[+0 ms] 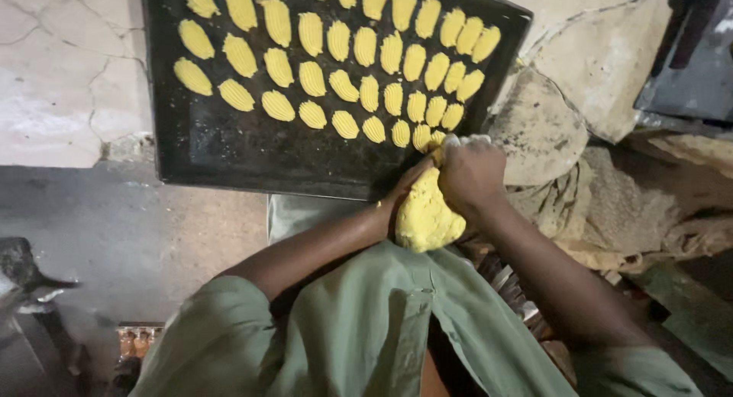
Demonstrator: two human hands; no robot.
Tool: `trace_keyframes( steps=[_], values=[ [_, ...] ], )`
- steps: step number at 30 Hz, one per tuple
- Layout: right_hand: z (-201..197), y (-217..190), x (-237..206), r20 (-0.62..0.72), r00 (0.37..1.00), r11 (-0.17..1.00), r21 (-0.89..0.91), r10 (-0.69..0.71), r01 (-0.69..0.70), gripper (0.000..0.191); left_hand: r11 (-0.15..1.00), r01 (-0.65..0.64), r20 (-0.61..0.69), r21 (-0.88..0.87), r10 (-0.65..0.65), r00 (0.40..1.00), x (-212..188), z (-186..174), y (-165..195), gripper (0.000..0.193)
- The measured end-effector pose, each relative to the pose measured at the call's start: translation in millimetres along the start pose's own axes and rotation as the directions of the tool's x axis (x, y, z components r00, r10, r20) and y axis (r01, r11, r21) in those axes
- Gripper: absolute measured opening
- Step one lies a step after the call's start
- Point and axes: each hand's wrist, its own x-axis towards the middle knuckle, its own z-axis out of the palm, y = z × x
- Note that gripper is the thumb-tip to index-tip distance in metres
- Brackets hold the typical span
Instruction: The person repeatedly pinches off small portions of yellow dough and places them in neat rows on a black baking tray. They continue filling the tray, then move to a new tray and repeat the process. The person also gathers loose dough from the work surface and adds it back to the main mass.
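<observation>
Your right hand (472,174) is wrapped tight round the twisted top of a yellow piping bag (426,216), its grip closed on the neck so the dough is squeezed toward the tip; the bag bulges just below the fist, at the near edge of the tray. Your left hand (405,189) lies against the bag's left side, mostly hidden behind it, and seems to cradle and steady it; you cannot tell from here how far those fingers are curled. The bag's tip sits at the right end of the nearest row, touching or just above the last piece, though your fist hides the contact. The black baking tray (221,149) lies on the pale, cracked tabletop (61,76), tilted slightly to the frame, with ridged yellow dough pieces (311,78) laid in about 4 slanting rows, close but apart, likely so each keeps its shape. The near-left part of the tray is bare. A green sleeve (229,321) covers your left upper arm. To the right lie worn sacks (595,206), dusty and brown; no labels or signs show.
</observation>
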Motion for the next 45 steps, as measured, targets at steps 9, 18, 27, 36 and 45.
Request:
trace_keyframes(
  steps=[9,18,27,36,45],
  values=[
    [-49,50,-31,0.019,0.964,0.705,0.686,-0.264,0.18,0.049,0.989,0.017,0.213,-0.146,0.015,0.977,-10,36,0,0.039],
    [-35,37,-58,-0.003,0.974,0.553,0.822,-0.227,0.131,0.078,0.851,-0.357,-0.11,0.384,0.426,0.898,-33,104,0,0.063],
    [-73,8,-37,-0.416,0.856,0.829,0.326,-0.307,0.455,0.069,0.896,-0.29,0.015,0.336,0.303,0.953,-70,171,-3,0.065],
    [-138,-100,-35,-0.835,0.54,0.67,0.462,0.108,0.581,0.07,0.93,-0.213,0.676,0.299,-0.048,0.736,-115,324,57,0.085],
    [-167,-178,10,-0.544,0.762,-0.325,0.692,0.35,0.644,0.07,0.376,-0.803,0.781,0.463,0.255,0.57,-123,342,91,0.078]
  ],
)
